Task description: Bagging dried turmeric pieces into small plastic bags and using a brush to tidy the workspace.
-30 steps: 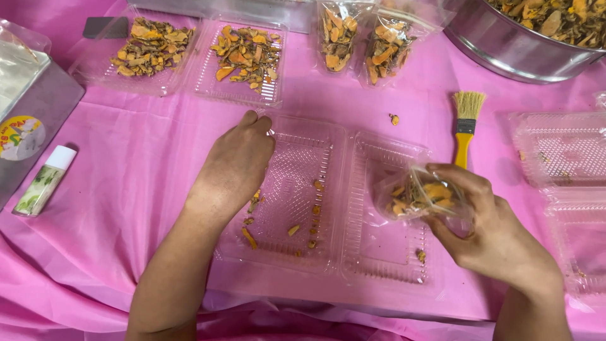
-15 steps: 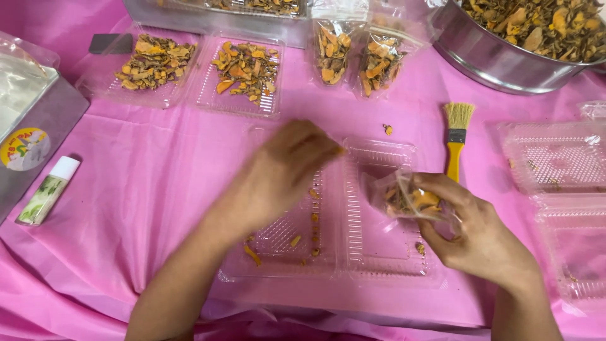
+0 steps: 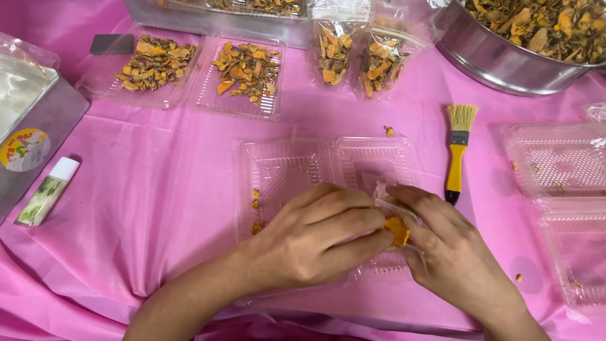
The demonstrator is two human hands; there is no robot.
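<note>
Bagging step, judged. Left hand (image 3: 315, 243) and right hand (image 3: 451, 252) meeting over open clear clamshell tray (image 3: 287, 167); both grips pinched on small plastic pouch (image 3: 394, 211) holding orange slices. Yellow brush (image 3: 456, 155) right of tray. Next: firm pinch, pouch kept upright.

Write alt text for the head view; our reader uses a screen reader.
Two hands, left hand and right hand, meet over an open clear tray on a pink cloth, pinching an orange piece at a small bag. A brush lies right.
</note>
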